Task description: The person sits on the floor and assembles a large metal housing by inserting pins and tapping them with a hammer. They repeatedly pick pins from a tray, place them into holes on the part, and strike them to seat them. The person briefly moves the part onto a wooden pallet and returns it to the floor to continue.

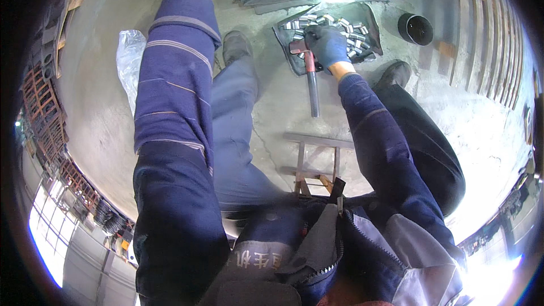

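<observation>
While, in the head view, your right hand [328, 46] is hanging palm-down at the cylinders [356, 37] in the tray [372, 25], fingers too hidden to tell their grip, those pieces are looking rigid, dense and slick, probably best pinched across their sides, and your left arm [178, 73] is pointing forward, the left hand out of view.

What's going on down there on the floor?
A person in dark work clothes has the gloved right hand down among small, shiny metal pieces in a dark tray; whether it grips one is hidden. A hammer is right beside that hand, its head over the tray and its handle sticking out past the near edge. The left arm stretches forward, its hand beyond the picture. A dark round container stands to the tray's right.
</observation>
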### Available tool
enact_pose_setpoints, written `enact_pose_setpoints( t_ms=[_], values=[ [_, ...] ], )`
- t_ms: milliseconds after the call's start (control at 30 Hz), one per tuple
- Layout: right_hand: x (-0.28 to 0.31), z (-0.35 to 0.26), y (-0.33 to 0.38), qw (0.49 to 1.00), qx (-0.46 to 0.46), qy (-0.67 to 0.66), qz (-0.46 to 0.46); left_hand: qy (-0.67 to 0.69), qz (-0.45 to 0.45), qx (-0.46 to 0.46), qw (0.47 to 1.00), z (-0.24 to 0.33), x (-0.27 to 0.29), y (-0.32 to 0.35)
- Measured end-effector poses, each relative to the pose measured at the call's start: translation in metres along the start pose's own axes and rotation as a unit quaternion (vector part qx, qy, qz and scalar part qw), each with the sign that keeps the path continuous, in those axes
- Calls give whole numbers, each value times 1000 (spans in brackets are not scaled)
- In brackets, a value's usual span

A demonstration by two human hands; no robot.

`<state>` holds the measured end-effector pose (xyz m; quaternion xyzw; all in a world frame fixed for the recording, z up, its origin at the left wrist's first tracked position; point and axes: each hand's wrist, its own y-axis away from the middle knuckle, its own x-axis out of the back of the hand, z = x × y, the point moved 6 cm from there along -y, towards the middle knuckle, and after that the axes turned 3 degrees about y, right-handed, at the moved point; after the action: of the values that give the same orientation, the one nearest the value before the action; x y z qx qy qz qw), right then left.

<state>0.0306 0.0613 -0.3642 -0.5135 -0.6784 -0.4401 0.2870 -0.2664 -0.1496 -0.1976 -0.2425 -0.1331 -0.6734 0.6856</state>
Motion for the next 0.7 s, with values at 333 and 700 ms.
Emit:
enact_pose_setpoints(
  t_ms=[333,700],
  values=[
    [-22,-19,-38,970,4,200,-140,-150,-91,38,984,9,-26,16],
    [-47,5,-53,954,-18,224,-200,-102,-15,127,987,70,14,41]
  ],
)
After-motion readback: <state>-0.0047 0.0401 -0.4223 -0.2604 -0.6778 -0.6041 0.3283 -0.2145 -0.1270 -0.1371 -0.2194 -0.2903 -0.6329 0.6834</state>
